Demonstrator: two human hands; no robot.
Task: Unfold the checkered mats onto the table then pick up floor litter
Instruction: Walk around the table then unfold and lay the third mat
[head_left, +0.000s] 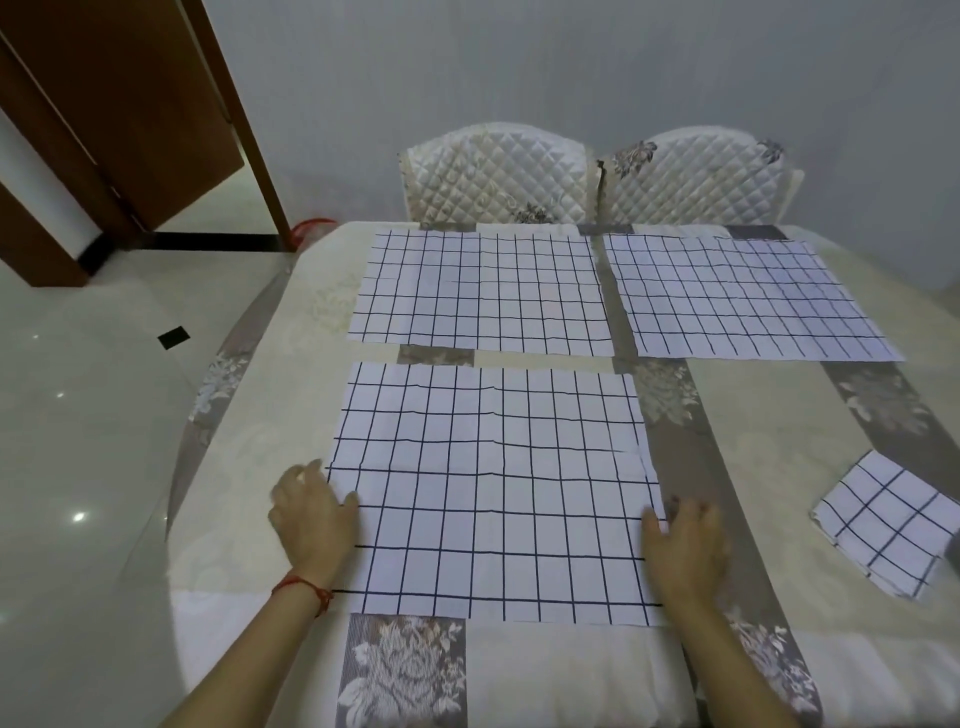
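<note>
Three white mats with a dark grid lie spread flat on the table (249, 467): a near mat (493, 493) in front of me, a far left mat (480, 291) and a far right mat (737, 296). A fourth mat (888, 525) lies folded small at the right edge. My left hand (311, 514) rests flat on the near mat's left edge, fingers relaxed. My right hand (685, 545) rests flat on its right edge. A small dark piece of litter (174, 338) lies on the white floor to the left.
Two quilted white chairs (498, 176) (696, 176) stand against the table's far side. A brown door (119, 114) stands open at the back left. Something red (311, 228) lies on the floor by the door frame. The glossy floor (78, 441) stretches along the table's left.
</note>
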